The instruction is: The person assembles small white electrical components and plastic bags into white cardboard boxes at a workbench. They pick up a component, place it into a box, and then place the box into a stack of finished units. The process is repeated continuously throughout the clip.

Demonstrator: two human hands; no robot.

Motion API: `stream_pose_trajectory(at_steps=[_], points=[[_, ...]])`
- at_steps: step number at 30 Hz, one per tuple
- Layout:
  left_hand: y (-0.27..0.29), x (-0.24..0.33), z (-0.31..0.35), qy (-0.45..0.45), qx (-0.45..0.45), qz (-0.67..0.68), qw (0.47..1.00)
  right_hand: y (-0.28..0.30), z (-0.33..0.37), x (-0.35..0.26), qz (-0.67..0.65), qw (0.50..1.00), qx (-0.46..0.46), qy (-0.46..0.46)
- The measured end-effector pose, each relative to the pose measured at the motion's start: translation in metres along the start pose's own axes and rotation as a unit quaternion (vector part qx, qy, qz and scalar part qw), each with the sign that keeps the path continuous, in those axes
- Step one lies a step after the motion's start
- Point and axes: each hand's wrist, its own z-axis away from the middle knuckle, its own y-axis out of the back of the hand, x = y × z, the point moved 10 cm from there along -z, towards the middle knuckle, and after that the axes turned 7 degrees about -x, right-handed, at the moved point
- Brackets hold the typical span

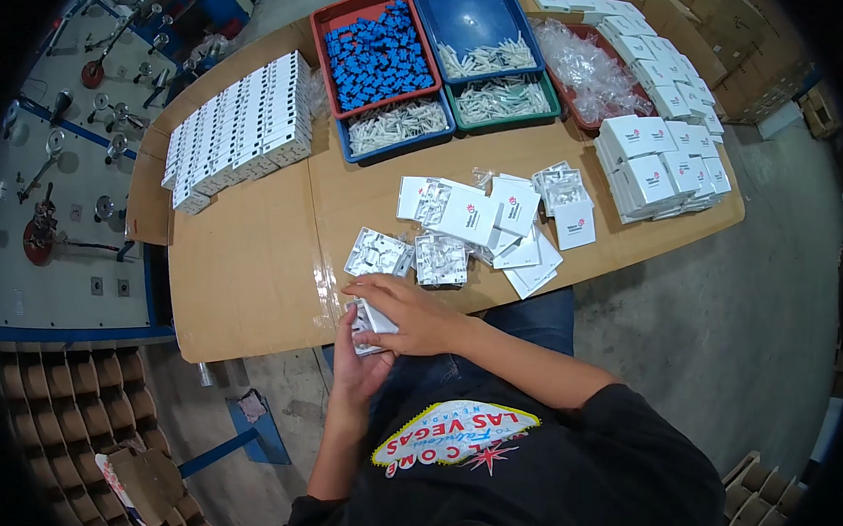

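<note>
Close to the table's near edge, both my hands grip a white square plastic housing (378,321). My left hand (357,371) holds it from below and the left side, thumb upright along its edge. Over its top and far side curls my right hand (408,311), hiding much of it. Just beyond my fingers lie white open-frame plastic housings (379,254), with a second stack of housings (441,261) to the right. Flat white square cover plates (533,260) with a small red mark are heaped farther right, some overlapping the housings.
At the back stand a red tray of blue parts (378,52), blue and green trays of pale small parts (502,99), and a red tray of clear plastic bags (594,75). Rows of white housings (244,128) line the left; stacked white packs (659,170) fill the right.
</note>
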Motion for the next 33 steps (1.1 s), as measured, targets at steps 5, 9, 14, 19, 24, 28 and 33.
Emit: stream_pose_trajectory(at_steps=[5, 9, 14, 19, 24, 28, 33], points=[[0.049, 0.039, 0.001, -0.089, 0.048, -0.048, 0.994, 0.001, -0.007, 0.001, 0.003, 0.999, 0.033, -0.021], [0.03, 0.062, 0.005, -0.111, 0.007, -0.121, 0.986, -0.004, -0.016, -0.001, 0.047, 0.998, 0.036, -0.023], [0.006, 0.066, 0.004, -0.103, -0.02, -0.127, 0.986, -0.017, -0.023, 0.009, 0.125, 0.991, 0.027, -0.05], [0.029, 0.075, 0.006, -0.182, 0.042, -0.179, 0.966, -0.039, -0.031, 0.018, 0.15, 0.986, 0.004, -0.071], [0.052, 0.083, 0.004, -0.216, 0.05, -0.169, 0.96, -0.059, -0.045, 0.014, 0.174, 0.983, 0.023, -0.058], [0.057, 0.092, 0.006, -0.225, 0.07, -0.152, 0.96, -0.08, -0.057, 0.021, 0.157, 0.985, 0.024, -0.065], [0.059, 0.097, 0.011, -0.211, 0.08, -0.122, 0.967, -0.091, -0.068, 0.032, 0.151, 0.985, -0.002, -0.088]])
